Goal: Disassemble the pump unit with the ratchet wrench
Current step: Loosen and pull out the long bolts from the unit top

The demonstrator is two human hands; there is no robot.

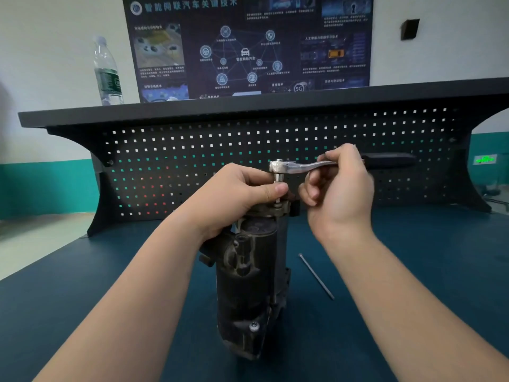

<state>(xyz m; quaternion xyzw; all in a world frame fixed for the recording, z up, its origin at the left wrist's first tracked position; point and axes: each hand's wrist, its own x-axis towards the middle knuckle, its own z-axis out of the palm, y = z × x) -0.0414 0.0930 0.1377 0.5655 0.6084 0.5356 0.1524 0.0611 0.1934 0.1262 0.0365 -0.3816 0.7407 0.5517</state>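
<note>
A dark, grimy pump unit (248, 285) stands upright on the blue table top, in the middle of the view. A silver ratchet wrench (297, 166) with a black handle sits horizontally above it, its socket pointing down onto a bolt at the pump's top flange. My left hand (239, 194) wraps over the top of the pump, thumb and fingers pinching the socket below the ratchet head. My right hand (338, 188) holds the wrench's metal shank between fingertips and thumb. The bolt head is hidden by the socket.
A long thin bolt (316, 277) lies loose on the table (96, 285) right of the pump. Behind stands a black pegboard (192, 150) under a shelf carrying a water bottle (107, 73). A dark poster (248, 45) hangs on the wall.
</note>
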